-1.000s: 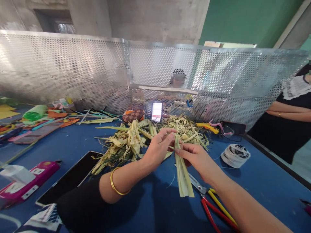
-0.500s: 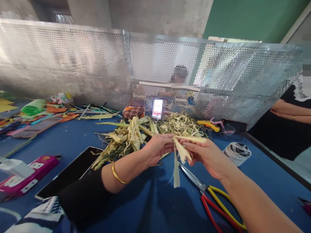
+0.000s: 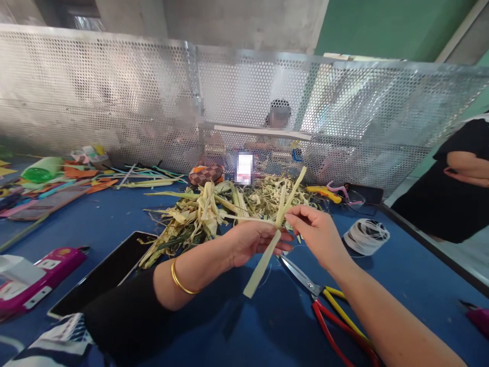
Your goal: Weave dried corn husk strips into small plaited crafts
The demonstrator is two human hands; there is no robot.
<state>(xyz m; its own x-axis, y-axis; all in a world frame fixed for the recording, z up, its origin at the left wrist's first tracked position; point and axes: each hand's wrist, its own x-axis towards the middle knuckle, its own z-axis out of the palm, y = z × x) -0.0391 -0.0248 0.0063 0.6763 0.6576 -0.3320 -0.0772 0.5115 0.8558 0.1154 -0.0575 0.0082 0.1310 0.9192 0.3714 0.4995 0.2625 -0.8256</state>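
Pale green corn husk strips fan out from a knot-like centre between my hands, some pointing up, one left and one down toward me. My left hand, palm partly up, supports the centre, its fingers closed behind the husk. My right hand pinches the husk near that centre between thumb and finger. Below them lie scissors with one red and one yellow handle, blades toward my hands. Behind the hands are a heap of dried husks and a pile of shredded husk.
A spool of white string stands at right. At left lie a dark tablet and a magenta power strip. A lit phone stands before a perforated metal screen. A person stands at the right edge.
The husk bundle hung down together a second ago; now its strips are spread in several directions. My left hand has turned palm-up beneath it, and my right hand has shifted its pinch.
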